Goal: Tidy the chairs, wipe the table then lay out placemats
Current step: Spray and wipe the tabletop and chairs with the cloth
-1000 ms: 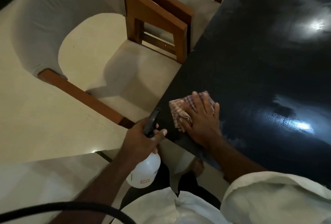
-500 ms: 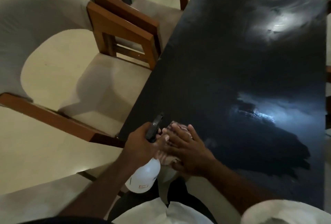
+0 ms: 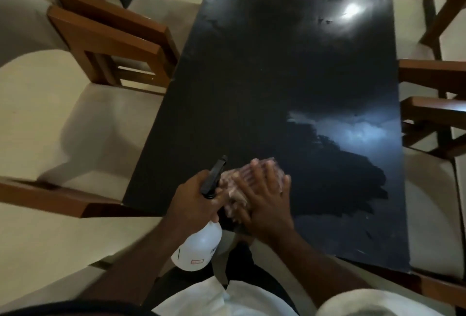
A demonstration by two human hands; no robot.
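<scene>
The long black table runs away from me, glossy, with wet streaks near its right side. My right hand lies flat with straight fingers on a checked pink cloth, pressing it onto the table near the front edge. My left hand grips the neck of a white spray bottle with a black trigger head, held just left of the cloth over the table's edge.
A beige-cushioned wooden chair stands at the table's left side, with another behind it. More wooden chairs line the right side. The floor is pale tile.
My right hand has slid the cloth from the table's left edge toward the middle of the near end. The view has swung right, showing the whole table. My left hand still holds the bottle.
</scene>
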